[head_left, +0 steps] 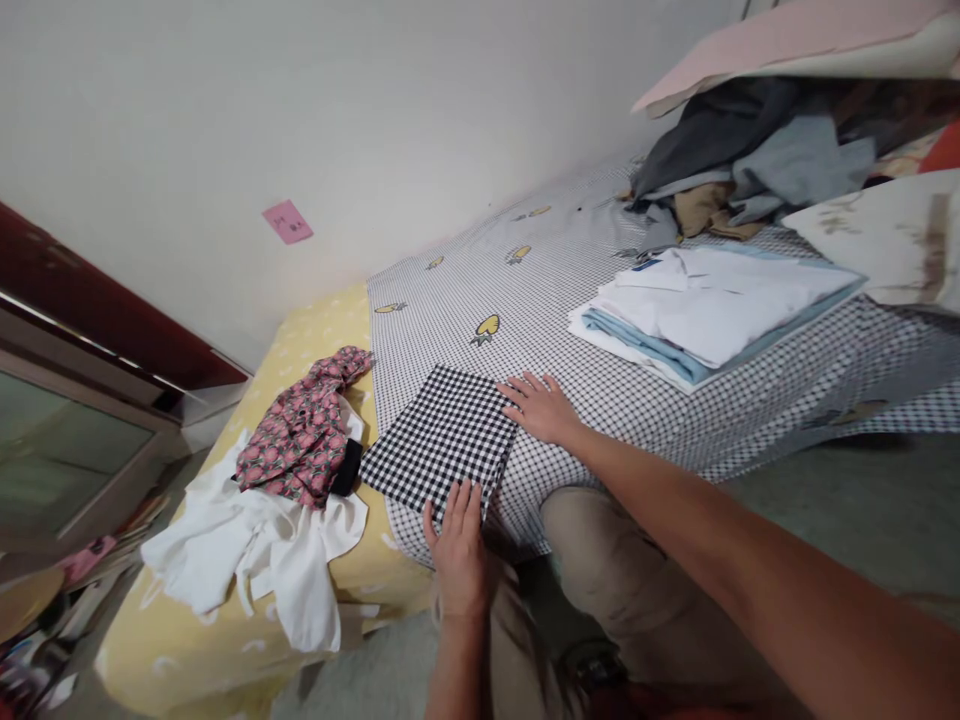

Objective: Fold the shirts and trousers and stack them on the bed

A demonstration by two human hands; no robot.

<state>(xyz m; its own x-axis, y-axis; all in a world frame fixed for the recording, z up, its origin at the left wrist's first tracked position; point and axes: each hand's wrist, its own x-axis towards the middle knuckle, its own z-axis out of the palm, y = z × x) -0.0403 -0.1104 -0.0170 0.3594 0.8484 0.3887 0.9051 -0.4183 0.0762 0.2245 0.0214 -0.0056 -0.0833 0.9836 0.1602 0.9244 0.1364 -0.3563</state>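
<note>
A black-and-white checked cloth (442,435), folded into a flat square, lies on the bed's checked sheet (442,320). My left hand (457,535) rests on its near edge with the fingers stretched out. At the right corner of the cloth, my right hand (541,408) lies flat with its fingers spread. Neither hand grips anything. Left of the cloth sit a crumpled pink-and-black patterned garment (296,435) and, partly under it, loose white clothing (225,545).
Folded white and blue shirts (697,305) form a stack on the right of the bed. Behind them is a heap of grey and brown clothes (750,150). A yellow sheet (367,585) covers the bed's left end. A pink note (287,222) sticks to the wall.
</note>
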